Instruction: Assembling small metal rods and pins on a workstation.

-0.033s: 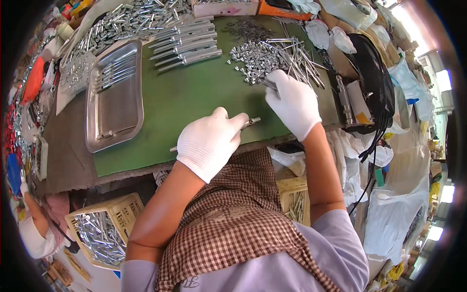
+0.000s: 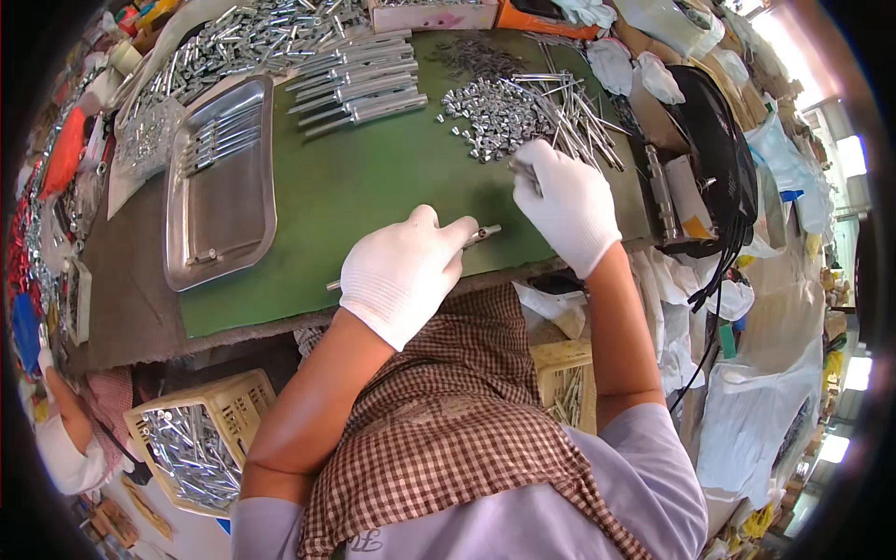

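Both my hands wear white knit gloves. My left hand (image 2: 406, 266) is closed round a slim metal rod (image 2: 487, 232) near the front edge of the green mat (image 2: 373, 187). One end of that rod, with a small hole, sticks out past the fingertips; a thin tip shows on the other side. Higher and to the right, my right hand (image 2: 565, 201) is closed in a pinch. Something small and greyish shows between its thumb and fingers, too little to name. Just beyond it lie a heap of small metal sleeves (image 2: 490, 117) and a pile of thin metal pins (image 2: 574, 117).
A steel tray (image 2: 224, 219) at the left holds several rods. Finished-looking metal shafts (image 2: 359, 89) lie in a row at the back. A dark bag (image 2: 714, 149) with cables sits right. A yellow crate (image 2: 247, 411) of metal parts stands below; a co-worker's arm (image 2: 70, 411) shows far left.
My right hand has shifted slightly toward me, away from the sleeve heap. The left hand and its rod look unmoved.
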`<action>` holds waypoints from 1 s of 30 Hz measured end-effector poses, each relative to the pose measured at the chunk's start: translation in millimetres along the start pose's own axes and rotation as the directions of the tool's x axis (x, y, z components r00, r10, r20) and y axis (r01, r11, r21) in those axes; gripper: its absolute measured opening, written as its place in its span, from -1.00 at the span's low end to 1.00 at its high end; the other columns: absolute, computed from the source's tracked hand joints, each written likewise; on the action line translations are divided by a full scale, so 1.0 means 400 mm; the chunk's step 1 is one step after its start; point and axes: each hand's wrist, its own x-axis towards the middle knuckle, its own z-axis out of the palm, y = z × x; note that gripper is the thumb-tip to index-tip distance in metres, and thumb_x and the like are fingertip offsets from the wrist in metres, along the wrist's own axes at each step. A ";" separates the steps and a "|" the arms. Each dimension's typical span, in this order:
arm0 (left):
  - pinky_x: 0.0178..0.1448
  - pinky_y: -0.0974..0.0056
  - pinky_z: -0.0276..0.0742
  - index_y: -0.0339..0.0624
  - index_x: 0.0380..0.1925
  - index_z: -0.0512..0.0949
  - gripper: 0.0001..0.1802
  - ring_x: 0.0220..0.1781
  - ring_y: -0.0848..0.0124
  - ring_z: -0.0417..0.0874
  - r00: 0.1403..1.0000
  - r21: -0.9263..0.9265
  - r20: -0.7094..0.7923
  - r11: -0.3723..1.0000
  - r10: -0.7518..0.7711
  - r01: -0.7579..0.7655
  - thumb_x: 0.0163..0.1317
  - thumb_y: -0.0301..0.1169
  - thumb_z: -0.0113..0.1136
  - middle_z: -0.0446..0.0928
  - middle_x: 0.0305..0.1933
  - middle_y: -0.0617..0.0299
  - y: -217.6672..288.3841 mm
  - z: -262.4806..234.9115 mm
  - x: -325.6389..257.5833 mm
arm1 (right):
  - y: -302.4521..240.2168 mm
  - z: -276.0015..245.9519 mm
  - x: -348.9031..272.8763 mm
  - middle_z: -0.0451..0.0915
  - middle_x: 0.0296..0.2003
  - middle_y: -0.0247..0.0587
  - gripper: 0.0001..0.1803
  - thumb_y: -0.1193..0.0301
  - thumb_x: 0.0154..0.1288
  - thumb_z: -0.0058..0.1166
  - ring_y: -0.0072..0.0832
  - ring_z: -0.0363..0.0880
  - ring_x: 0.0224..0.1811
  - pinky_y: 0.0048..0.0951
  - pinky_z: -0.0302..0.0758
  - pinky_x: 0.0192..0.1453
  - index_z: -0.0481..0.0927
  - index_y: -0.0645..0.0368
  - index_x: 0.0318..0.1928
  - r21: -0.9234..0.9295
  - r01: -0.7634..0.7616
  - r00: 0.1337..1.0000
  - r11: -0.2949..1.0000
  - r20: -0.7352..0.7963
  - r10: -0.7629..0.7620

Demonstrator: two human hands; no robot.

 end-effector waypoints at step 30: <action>-0.45 0.10 0.57 0.24 0.05 0.58 -0.72 -0.53 0.14 0.62 0.993 0.090 0.054 0.990 0.109 -0.113 0.35 -0.21 0.17 0.46 -0.42 0.15 -0.015 -0.008 0.001 | -0.047 -0.001 -0.071 0.57 -0.37 -0.13 -0.79 0.39 0.20 0.27 -0.12 0.57 -0.36 -0.21 0.50 -0.22 0.59 0.18 -0.20 0.308 0.005 0.974 0.951 0.213 -0.074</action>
